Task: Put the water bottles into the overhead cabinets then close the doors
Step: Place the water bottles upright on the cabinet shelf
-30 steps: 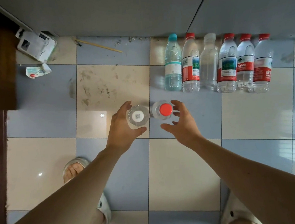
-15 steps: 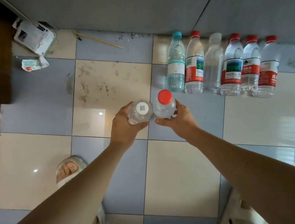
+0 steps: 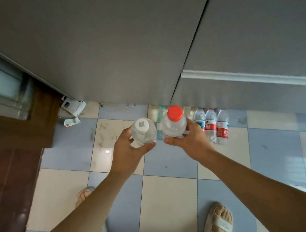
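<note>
Left hand: the left hand [image 3: 128,150] is wrapped around a clear plastic water bottle with a white cap that has a small square code on it [image 3: 143,133]. The fingers curl around its side, below the cap.

Right hand: the right hand [image 3: 189,140] is wrapped around a clear plastic water bottle with a red cap [image 3: 174,124]. The thumb and fingers hold its round body.

Where the 2 bottles are: both are up in the air, standing straight, side by side and almost touching. They are in front of the row of clear plastic bottles with red labels [image 3: 211,125], which stands on the blue and cream tiled floor [image 3: 169,197] against the grey cabinet front [image 3: 107,55].

Rest of the row: at least 3 bottles show to the right of the held ones. More are hidden behind them, so I cannot count them all.

How they will feel: they look full, so each is likely a bit heavy for 1 hand. The plastic is thin and may squash if squeezed hard. The sides are smooth and could slip.

Best place to hold: around the middle of the body, firm but not tight.

Job so far: I think this is the start. No high cabinet shows here.
</note>
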### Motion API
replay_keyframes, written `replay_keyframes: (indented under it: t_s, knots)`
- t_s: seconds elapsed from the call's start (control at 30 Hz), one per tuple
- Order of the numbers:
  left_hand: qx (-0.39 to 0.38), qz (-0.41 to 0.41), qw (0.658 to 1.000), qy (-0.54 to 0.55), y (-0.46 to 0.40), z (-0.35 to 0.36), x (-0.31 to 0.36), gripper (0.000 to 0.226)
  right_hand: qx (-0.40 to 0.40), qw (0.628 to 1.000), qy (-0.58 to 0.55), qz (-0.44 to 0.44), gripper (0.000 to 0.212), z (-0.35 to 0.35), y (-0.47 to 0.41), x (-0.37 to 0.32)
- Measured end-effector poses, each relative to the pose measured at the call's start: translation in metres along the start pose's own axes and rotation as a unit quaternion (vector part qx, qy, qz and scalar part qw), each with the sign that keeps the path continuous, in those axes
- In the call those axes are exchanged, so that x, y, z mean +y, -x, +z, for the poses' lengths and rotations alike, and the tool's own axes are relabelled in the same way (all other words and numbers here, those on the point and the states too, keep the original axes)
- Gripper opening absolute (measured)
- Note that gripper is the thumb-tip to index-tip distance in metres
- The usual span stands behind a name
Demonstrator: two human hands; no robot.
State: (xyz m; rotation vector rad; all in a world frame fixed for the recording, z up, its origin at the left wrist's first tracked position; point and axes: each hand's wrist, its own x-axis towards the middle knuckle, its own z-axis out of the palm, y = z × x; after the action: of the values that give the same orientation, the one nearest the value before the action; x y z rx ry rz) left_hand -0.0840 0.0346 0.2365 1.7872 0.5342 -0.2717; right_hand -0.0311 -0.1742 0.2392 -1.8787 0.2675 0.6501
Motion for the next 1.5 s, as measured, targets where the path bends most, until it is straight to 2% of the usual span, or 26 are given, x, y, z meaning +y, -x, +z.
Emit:
replay_keyframes:
  t_s: [0.17,0.4,0.5,0.6,0.7,0.77,0.9,1.07,1.23,1.37,1.5]
  knots:
    - [0.014,0.026,0.999,0.034,0.047,-0.017,0.121,0.067,0.021,0.998,-0.031,-0.042,0.066,-0.054,0.071,-0.101]
    - [0.034,0.105,0.994,0.012,0.112,-0.091,0.287,0.057,0.023,0.995,-0.036,-0.089,0.058,-0.108,0.161,-0.26]
    - [0.044,0.136,0.99,0.018,0.136,-0.126,0.341,0.049,0.029,0.991,-0.031,-0.126,0.054,-0.116,0.194,-0.328]
    - [0.051,0.179,0.982,0.023,0.152,-0.165,0.391,0.044,0.028,0.985,-0.033,-0.165,0.058,-0.112,0.224,-0.396]
    - [0.057,0.221,0.973,0.031,0.161,-0.204,0.431,0.043,0.028,0.979,-0.022,-0.2,0.048,-0.097,0.25,-0.453]
    - [0.052,0.256,0.965,0.028,0.161,-0.234,0.464,0.049,0.042,0.972,-0.021,-0.23,0.041,-0.085,0.263,-0.494]
    - [0.022,0.315,0.949,0.02,0.163,-0.308,0.529,0.053,0.059,0.961,-0.043,-0.267,0.044,-0.056,0.287,-0.578]
    - [0.001,0.391,0.92,0.033,0.179,-0.38,0.613,0.03,0.108,0.94,-0.072,-0.314,0.051,-0.046,0.319,-0.674]
    - [0.015,0.461,0.886,0.055,0.189,-0.419,0.712,0.029,0.14,0.917,-0.093,-0.36,0.043,-0.072,0.349,-0.771]
    - [0.036,0.51,0.855,0.085,0.195,-0.433,0.801,0.018,0.162,0.889,-0.097,-0.417,0.036,-0.108,0.367,-0.846]
    - [0.058,0.518,0.846,0.113,0.192,-0.432,0.886,0.009,0.168,0.867,-0.103,-0.458,0.039,-0.145,0.371,-0.904]
